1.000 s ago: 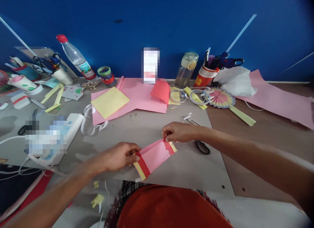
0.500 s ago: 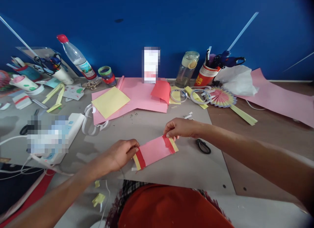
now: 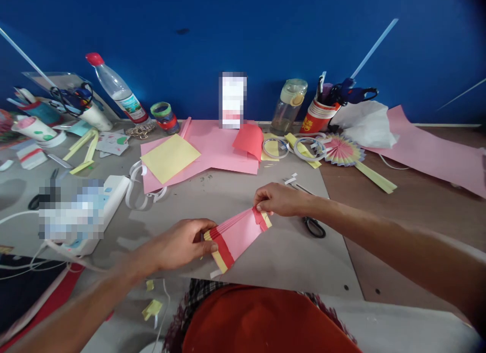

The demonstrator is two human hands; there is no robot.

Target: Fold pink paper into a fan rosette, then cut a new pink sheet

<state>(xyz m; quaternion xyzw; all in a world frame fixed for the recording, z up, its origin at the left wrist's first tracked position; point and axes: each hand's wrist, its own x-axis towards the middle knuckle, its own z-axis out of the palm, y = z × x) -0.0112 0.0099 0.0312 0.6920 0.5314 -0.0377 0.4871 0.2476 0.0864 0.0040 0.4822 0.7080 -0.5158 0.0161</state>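
Note:
Between my hands is a pleated strip of pink paper (image 3: 243, 236) with red and yellow bands at both ends. My left hand (image 3: 186, 244) grips its left end, thumb on the front and fingers behind, and several folds fan out there. With a pinch, my right hand (image 3: 275, 198) holds the upper right corner, where the folds stay close together. A small white strip (image 3: 215, 274) sticks out below the left end. Black-handled scissors (image 3: 314, 227) lie just beyond my right wrist, their blades partly hidden by it.
Behind lie pink sheets (image 3: 212, 150) with a yellow sheet (image 3: 170, 158) on top. A finished paper fan rosette (image 3: 343, 150) and tape rolls (image 3: 309, 149) are at the back right, near a red paper cup (image 3: 319, 117). A white power strip (image 3: 110, 201) stands left.
The left end of the pleated paper has spread and tilted toward me, showing its folds. My left thumb has moved onto its front. My right hand keeps its pinch almost in place.

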